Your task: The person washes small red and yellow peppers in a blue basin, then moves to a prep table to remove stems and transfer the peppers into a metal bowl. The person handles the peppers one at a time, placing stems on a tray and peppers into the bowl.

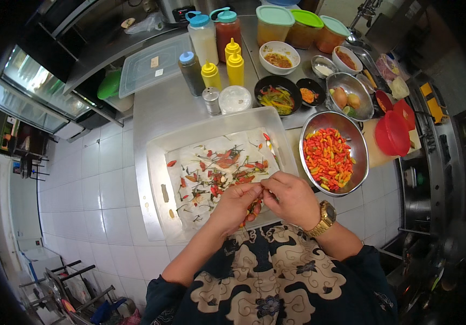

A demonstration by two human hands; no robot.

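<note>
Both hands meet over the near right part of a translucent plastic tub [156,178]. My left hand [235,203] cups several small chili peppers [253,209], with its thumb against the fingertips of my right hand [290,197]. What my right fingertips pinch is mostly hidden; it looks like one of the small chilies. Paper lining [176,191] covers the tub's bottom, strewn with loose red chilies [227,156] and green stems. To the right of my right hand stands a steel bowl [363,174] heaped with red and orange chilies [328,156].
Behind the tub stand yellow squeeze bottles [236,71], a shaker [212,100] and a black bowl of sliced peppers [277,95]. Lidded containers [274,24] line the back. A metal bowl of onions [350,93] and a red plastic bowl [391,134] are at right.
</note>
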